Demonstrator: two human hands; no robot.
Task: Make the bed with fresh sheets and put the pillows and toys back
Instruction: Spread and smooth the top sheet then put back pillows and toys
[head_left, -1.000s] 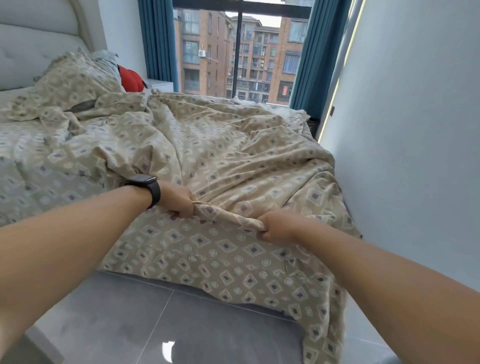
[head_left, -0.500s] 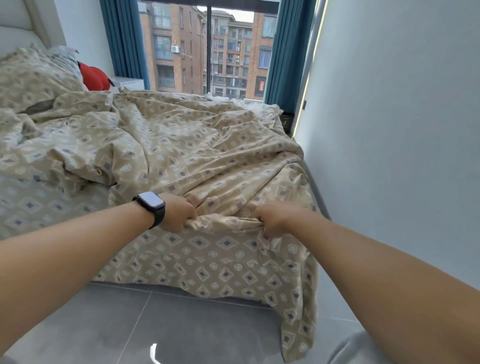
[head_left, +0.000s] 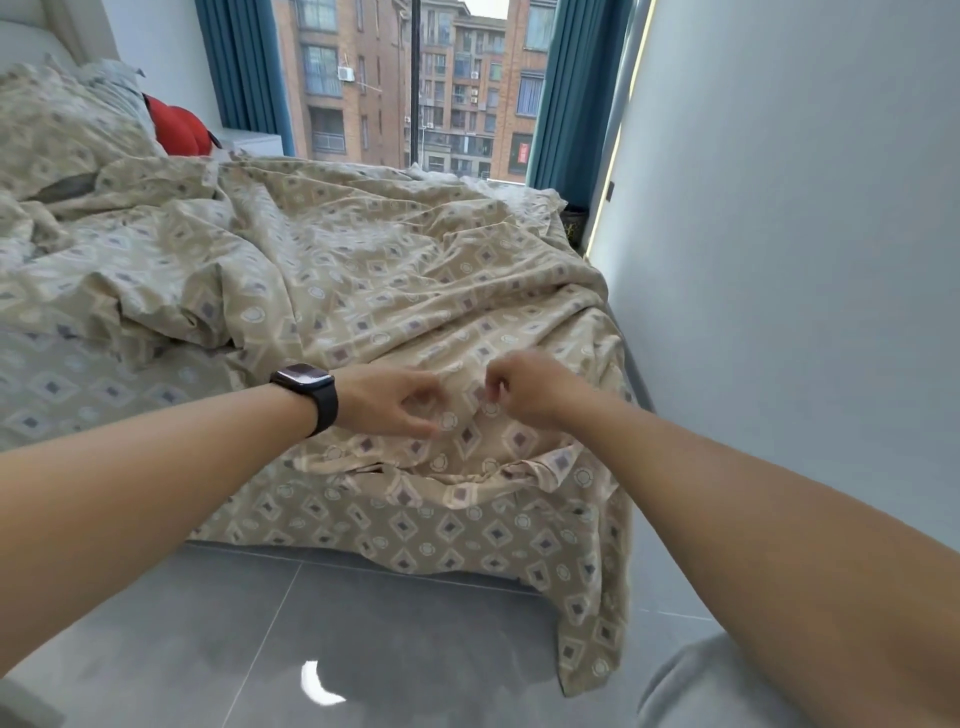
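Left hand: the left hand is above the foot end of the bed, with a dark watch on the wrist. Its fingers are loosely curled and hold nothing, the fingertips are just at the cloth.
Right hand: the right hand is near the left one, over the same end of the bed. The fingers are curled in, but the picture is blurred here, so I cannot tell if they pinch the cloth.
Sheet: the beige patterned sheet lies wrinkled over the bed and hangs down at the foot end to the grey floor.
Pillow: a pillow in the same pattern is at the head end, far left.
Red toy: a red toy lies behind the pillow, near the blue curtain.
Wall: a white wall runs just beside the right side of the bed.
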